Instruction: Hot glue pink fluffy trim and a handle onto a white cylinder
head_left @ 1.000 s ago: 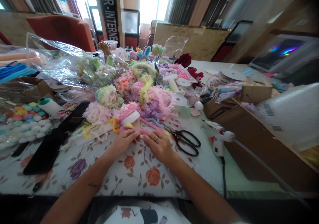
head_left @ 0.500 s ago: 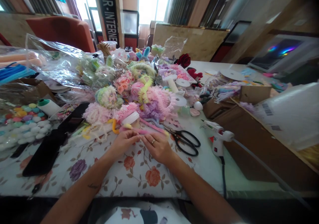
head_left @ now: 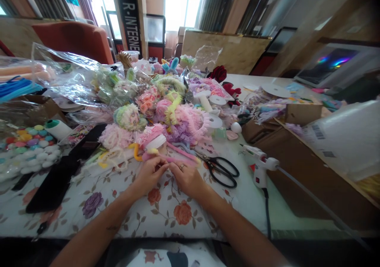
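My left hand (head_left: 152, 175) and my right hand (head_left: 187, 179) meet close together above the flowered tablecloth, fingertips pinched. Between and behind them runs a fuzzy pink pipe cleaner (head_left: 181, 151) with pale yellow ends, gripped by both hands; the exact pinch point is partly hidden behind my fingers. A ring is on my right hand. Just beyond lies a fluffy pink piece with a white band (head_left: 156, 142). An orange-yellow pipe cleaner (head_left: 136, 152) curls to the left of it. Black-handled scissors (head_left: 222, 171) rest to the right of my right hand, blades toward the pile.
A white glue gun (head_left: 260, 164) with its cord stands at right, beside a cardboard box (head_left: 308, 168). Dolls, ribbons and spools are heaped at the centre. On the left are a black phone-like object (head_left: 52, 184) and bagged pompoms (head_left: 29, 152).
My fingertips have shifted slightly downward and my left fingers are more curled. The right fingers have bent inward too. The pink pipe cleaner has moved slightly; its right part looks blurred.
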Available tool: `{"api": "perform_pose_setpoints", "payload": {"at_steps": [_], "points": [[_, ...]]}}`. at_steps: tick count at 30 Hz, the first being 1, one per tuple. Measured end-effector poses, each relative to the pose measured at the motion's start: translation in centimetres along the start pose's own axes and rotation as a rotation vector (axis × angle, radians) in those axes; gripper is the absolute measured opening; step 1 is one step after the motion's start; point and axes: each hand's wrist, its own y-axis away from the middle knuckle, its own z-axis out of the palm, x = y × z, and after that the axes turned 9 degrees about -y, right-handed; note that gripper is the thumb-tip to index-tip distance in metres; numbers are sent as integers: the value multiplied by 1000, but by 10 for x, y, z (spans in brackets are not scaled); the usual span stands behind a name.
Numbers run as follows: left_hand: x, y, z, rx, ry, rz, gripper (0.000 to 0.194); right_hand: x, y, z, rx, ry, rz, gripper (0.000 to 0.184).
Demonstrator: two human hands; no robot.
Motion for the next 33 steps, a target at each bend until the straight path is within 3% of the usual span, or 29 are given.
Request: {"api": "perform_pose_setpoints", "payload": {"at_steps": [4,11,14,18,22,26,33], "points": [[0,3,5,16,-35,41,17,-2,2,1,-14,-173,189,24],[3,7,10,109,-139,147,12,-6,-12,-9,-21,-685,579,19],[2,5,8,60,-55,96,15,-7,-14,-10,-9,-743,647,21],[0,1,4,-47,191,-41,24,-7,-10,-7,48,-653,569,20],[5,-2,0,-54,317,-145,35,-6,-7,-5,58,-576,508,21],[7,-3,-1,-54,340,-191,37,-4,-6,-4,76,-476,421,20],[-7,-3,-1,-74,256,-154,29,-4,-2,-1,50,-184,172,23]]}}
